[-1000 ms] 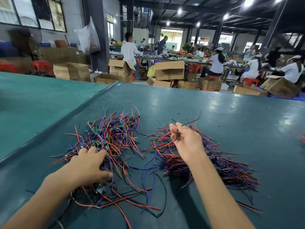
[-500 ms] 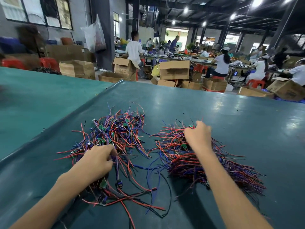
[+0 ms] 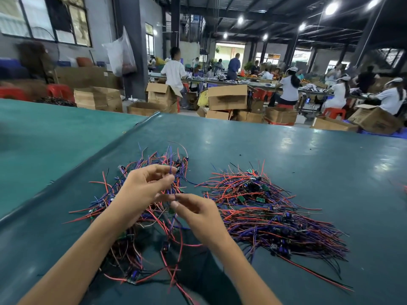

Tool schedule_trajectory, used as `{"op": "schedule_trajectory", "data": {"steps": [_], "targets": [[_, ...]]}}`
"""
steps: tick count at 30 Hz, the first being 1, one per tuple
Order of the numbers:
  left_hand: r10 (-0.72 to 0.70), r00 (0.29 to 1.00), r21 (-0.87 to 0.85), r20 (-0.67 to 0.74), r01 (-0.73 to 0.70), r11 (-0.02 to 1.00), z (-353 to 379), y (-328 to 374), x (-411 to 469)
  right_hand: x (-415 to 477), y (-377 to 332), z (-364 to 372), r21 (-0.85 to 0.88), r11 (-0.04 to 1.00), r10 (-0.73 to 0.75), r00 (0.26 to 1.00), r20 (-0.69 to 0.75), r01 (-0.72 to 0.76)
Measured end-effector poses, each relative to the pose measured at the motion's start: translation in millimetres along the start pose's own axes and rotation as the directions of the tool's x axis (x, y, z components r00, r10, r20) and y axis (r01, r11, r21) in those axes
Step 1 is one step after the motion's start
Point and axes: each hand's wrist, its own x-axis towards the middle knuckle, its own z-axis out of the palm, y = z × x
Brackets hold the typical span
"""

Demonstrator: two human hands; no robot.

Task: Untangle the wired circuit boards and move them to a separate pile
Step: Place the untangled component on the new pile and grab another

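Two heaps of small green circuit boards with red, blue and black wires lie on the dark green table (image 3: 286,155). The tangled heap (image 3: 141,216) is on the left, the sorted pile (image 3: 271,208) on the right. My left hand (image 3: 145,186) is raised over the tangled heap and pinches a few blue and red wires between thumb and fingers. My right hand (image 3: 193,211) is just below and right of it, fingertips pinching the same wire strands. A board (image 3: 165,246) dangles below the hands on those wires.
A raised seam (image 3: 105,155) runs diagonally between this table and the lighter green one (image 3: 44,133) on the left. Cardboard boxes (image 3: 228,97) stand on the floor beyond the far edge. Seated and standing workers (image 3: 288,89) fill the background.
My left hand has lifted off the tangled heap with wires in its fingers. My right hand has left the right pile and come across to the left to meet it.
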Motion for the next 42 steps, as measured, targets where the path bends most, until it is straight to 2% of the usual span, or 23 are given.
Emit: {"op": "schedule_trajectory", "data": {"steps": [4,6,8,11,13,20,21,23,25,27,28,29,31,32,34,36,39,42], "targets": [[0.004,0.999,-0.211,0.038,0.004,0.978,17.2,6.1,4.5,0.7,-4.5,-17.1,0.294,0.956,0.007,0.994,-0.108,0.025],[0.040,0.999,-0.112,0.037,-0.036,0.993,22.8,1.5,6.2,0.0,-7.2,-26.3,0.511,0.860,0.087,0.988,-0.124,-0.011],[0.023,0.994,-0.016,0.109,-0.021,1.000,25.6,-5.0,5.3,-0.3,-8.1,-32.7,0.662,0.749,0.145,0.982,-0.123,-0.027],[-0.103,0.950,0.109,0.294,0.073,0.991,30.9,-12.2,-0.7,-0.5,-7.6,-36.8,0.737,0.675,0.180,0.975,-0.133,-0.024],[-0.147,0.933,0.129,0.329,0.110,0.986,35.7,-15.3,-4.7,-1.2,-6.4,-38.4,0.769,0.639,0.200,0.970,-0.140,-0.021],[-0.092,0.977,0.107,0.192,0.073,0.992,31.9,-16.9,-5.0,-7.1,-0.1,-49.9,0.835,0.538,0.274,0.961,-0.042,-0.117],[-0.105,0.979,0.058,0.176,0.096,0.994,31.5,-15.0,-3.3,-7.7,0.1,-52.1,0.828,0.545,0.284,0.958,-0.037,-0.129],[-0.149,0.970,-0.175,0.194,0.183,0.967,27.9,-10.2,1.7,-8.6,0.3,-53.8,0.825,0.545,0.293,0.956,-0.022,-0.148],[-0.158,0.940,-0.427,0.303,0.282,0.859,19.9,-6.5,6.1,-9.9,0.7,-53.2,0.824,0.539,0.300,0.954,0.005,-0.174],[-0.116,0.916,-0.573,0.385,0.335,0.748,18.2,-5.9,8.8,-11.5,1.6,-51.8,0.820,0.532,0.310,0.950,0.044,-0.212],[-0.116,0.923,-0.575,0.366,0.323,0.751,20.3,-9.5,10.1,-12.5,2.0,-51.2,0.827,0.513,0.316,0.947,0.066,-0.229],[-0.145,0.941,-0.524,0.307,0.294,0.799,25.8,-13.7,10.7,-13.4,2.6,-50.3,0.843,0.481,0.316,0.945,0.090,-0.241],[-0.243,0.953,-0.357,0.180,0.293,0.887,38.7,-23.7,9.8,-14.6,3.6,-48.8,0.887,0.382,0.309,0.940,0.142,-0.259],[-0.290,0.942,-0.290,0.167,0.328,0.899,44.2,-29.6,8.6,-15.3,4.5,-47.9,0.908,0.324,0.310,0.937,0.164,-0.266],[-0.337,0.907,-0.191,0.250,0.388,0.902,49.9,-36.8,6.1,-16.4,6.1,-45.8,0.931,0.235,0.313,0.928,0.200,-0.280],[-0.330,0.878,-0.119,0.346,0.390,0.913,50.1,-38.8,2.2,-17.6,7.1,-43.5,0.933,0.195,0.321,0.918,0.232,-0.304],[-0.313,0.871,-0.107,0.378,0.377,0.920,51.3,-41.1,3.4,-19.4,8.4,-43.9,0.912,0.237,0.357,0.903,0.240,-0.336],[-0.283,0.896,-0.104,0.342,0.336,0.936,53.2,-39.2,5.7,-22.1,6.4,-39.9,0.829,0.425,0.353,0.910,0.217,-0.362]]}}
